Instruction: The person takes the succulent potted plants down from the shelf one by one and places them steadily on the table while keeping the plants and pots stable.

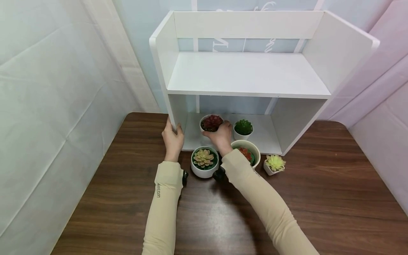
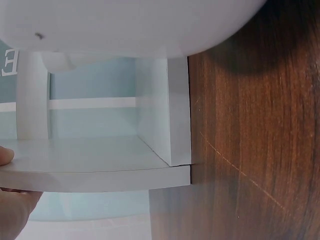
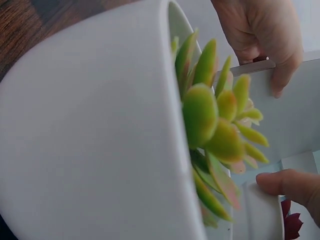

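Observation:
My left hand (image 1: 173,140) grips the front edge of the left side panel (image 2: 100,180) of a white two-tier shelf, thumb on the inner face and fingers outside. My right hand (image 1: 220,136) holds a white pot with a dark red succulent (image 1: 212,122) at the lower tier; in the right wrist view its thumb (image 3: 290,184) presses the pot's side. Whether the pot touches the shelf board, I cannot tell. Right of it, a small white pot with a green succulent (image 1: 243,127) stands on the lower tier.
In front of the shelf, a white bowl-shaped pot with a pale yellow-green succulent (image 1: 204,162) stands between my forearms. A cream pot with a red plant (image 1: 250,147) is partly behind my right wrist. Farther right sits a small yellow-green succulent (image 1: 275,164) on the brown wooden table (image 1: 334,184).

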The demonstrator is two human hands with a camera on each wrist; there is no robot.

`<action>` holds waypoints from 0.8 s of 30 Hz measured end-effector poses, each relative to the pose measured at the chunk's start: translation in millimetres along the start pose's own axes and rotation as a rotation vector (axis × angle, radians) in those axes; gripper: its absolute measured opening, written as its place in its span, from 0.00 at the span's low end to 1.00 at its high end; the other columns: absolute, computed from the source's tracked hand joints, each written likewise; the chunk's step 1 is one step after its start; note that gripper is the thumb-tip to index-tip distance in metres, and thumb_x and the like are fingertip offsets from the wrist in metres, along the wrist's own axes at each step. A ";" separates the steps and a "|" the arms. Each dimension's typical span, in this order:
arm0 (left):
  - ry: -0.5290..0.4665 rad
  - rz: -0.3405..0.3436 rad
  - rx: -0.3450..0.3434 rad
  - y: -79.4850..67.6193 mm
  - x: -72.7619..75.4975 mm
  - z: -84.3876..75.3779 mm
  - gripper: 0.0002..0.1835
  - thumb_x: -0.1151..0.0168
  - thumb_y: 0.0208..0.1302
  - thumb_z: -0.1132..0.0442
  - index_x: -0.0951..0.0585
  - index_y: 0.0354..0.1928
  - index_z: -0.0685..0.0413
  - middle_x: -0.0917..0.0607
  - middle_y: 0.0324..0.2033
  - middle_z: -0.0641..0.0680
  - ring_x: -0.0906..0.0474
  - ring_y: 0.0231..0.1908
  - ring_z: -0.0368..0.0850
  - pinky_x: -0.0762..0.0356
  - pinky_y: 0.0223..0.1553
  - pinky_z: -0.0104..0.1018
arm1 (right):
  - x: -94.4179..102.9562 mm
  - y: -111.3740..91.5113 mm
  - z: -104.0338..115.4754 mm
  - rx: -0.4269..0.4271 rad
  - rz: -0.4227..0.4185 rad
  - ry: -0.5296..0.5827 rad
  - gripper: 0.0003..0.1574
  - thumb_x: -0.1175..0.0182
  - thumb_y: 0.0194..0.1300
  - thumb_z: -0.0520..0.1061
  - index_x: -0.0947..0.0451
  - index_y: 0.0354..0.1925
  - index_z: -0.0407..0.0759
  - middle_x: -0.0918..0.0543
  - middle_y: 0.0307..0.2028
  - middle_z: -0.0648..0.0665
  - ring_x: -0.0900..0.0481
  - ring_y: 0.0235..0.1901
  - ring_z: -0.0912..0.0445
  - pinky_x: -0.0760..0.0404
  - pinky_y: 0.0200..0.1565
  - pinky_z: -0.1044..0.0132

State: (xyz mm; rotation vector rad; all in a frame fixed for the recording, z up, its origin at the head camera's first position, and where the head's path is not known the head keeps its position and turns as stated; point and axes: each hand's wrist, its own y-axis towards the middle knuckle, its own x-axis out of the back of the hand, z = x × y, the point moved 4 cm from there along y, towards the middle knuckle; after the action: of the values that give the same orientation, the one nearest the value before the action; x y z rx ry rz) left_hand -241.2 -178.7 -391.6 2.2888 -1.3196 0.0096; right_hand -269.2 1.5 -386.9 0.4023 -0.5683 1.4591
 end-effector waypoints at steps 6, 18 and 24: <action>0.010 -0.002 -0.004 -0.4 0.1 -0.4 0.25 0.48 0.68 0.71 0.32 0.66 0.59 0.22 0.56 0.67 0.24 0.55 0.62 0.25 0.52 0.57 | 2.8 -4.2 0.9 0.003 0.013 0.002 0.62 0.28 0.50 0.55 0.50 0.69 0.28 0.42 0.66 0.28 0.39 0.65 0.40 0.35 0.65 0.51; 0.004 0.003 -0.006 -1.0 0.9 -2.6 0.25 0.49 0.68 0.71 0.33 0.67 0.59 0.22 0.57 0.67 0.25 0.57 0.61 0.25 0.54 0.56 | 16.2 -14.1 5.9 0.032 0.022 0.034 0.60 0.28 0.49 0.57 0.46 0.69 0.31 0.38 0.64 0.30 0.34 0.61 0.41 0.32 0.63 0.49; -0.009 0.010 0.009 -2.2 0.3 -2.3 0.25 0.49 0.68 0.71 0.33 0.68 0.58 0.22 0.57 0.67 0.25 0.57 0.61 0.25 0.54 0.56 | 24.3 -22.4 8.1 0.079 0.002 0.061 0.57 0.27 0.47 0.56 0.42 0.66 0.33 0.34 0.61 0.32 0.32 0.59 0.42 0.30 0.60 0.50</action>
State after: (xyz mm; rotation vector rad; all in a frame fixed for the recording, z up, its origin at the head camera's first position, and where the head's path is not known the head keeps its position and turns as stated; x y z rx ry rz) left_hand -238.8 -177.1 -390.4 2.2923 -1.3384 0.0091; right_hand -247.4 14.7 -364.3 0.4173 -0.4634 1.4941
